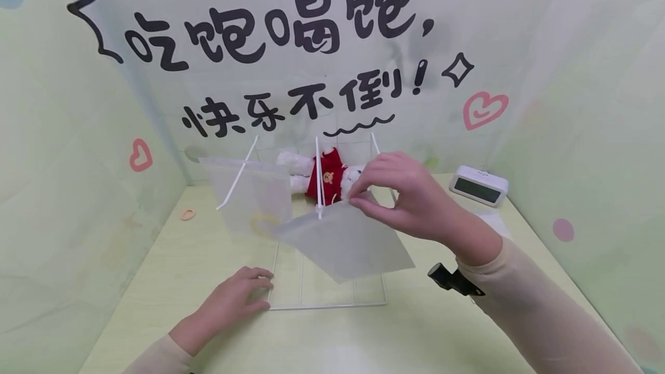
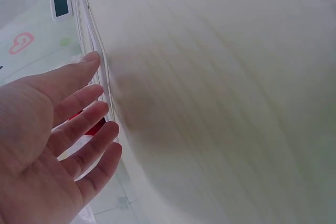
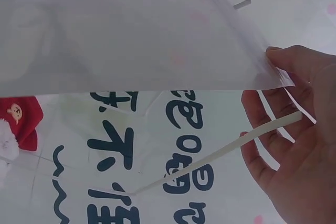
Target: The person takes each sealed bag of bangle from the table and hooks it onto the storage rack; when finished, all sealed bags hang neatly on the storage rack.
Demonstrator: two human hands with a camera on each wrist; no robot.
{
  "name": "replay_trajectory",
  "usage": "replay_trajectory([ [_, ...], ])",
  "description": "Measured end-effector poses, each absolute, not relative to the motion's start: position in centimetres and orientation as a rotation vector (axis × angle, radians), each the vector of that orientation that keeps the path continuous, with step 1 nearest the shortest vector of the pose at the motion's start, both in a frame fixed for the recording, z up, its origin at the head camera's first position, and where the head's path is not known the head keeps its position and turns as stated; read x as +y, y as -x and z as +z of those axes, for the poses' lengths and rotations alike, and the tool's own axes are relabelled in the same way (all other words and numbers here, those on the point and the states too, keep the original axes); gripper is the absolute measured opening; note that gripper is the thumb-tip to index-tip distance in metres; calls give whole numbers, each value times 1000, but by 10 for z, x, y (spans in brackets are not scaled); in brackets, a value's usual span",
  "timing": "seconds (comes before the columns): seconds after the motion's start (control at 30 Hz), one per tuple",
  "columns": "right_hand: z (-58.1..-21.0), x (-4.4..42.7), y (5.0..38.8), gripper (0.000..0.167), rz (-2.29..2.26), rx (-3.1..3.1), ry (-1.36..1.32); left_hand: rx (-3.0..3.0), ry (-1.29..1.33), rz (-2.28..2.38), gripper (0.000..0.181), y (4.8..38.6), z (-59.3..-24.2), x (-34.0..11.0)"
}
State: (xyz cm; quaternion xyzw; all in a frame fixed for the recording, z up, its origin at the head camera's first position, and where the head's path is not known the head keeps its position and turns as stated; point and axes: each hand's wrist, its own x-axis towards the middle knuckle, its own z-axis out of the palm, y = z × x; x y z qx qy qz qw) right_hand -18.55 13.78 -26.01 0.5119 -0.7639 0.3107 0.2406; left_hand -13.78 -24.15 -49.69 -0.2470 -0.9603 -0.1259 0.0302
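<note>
My right hand (image 1: 410, 198) pinches the upper edge of a frosted translucent plastic sheet (image 1: 353, 241) between thumb and fingertips. This sheet slants beside the middle prong (image 1: 319, 178) of a white wire rack (image 1: 337, 306). In the right wrist view, a white prong (image 3: 220, 153) ends in front of the fingers. A second frosted sheet (image 1: 254, 195) hangs at the rack's left prong (image 1: 236, 174). My left hand (image 1: 228, 302) rests on the table, its fairly straight fingertips touching the left side of the rack's base. How the second sheet is attached is unclear.
A white plush toy in a red shirt (image 1: 328, 172) lies behind the rack. A white digital clock (image 1: 478, 185) stands at the back right, with a pale sheet (image 1: 493, 223) near it. A small orange ring (image 1: 187, 214) lies at left. Printed curtains enclose the table.
</note>
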Motion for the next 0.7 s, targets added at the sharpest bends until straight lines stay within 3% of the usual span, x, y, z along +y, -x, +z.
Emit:
replay_trajectory([
  [0.7,-246,132,209,6,929,-2534,-1183,-2953,765,-400,34,136,-494,-241],
])
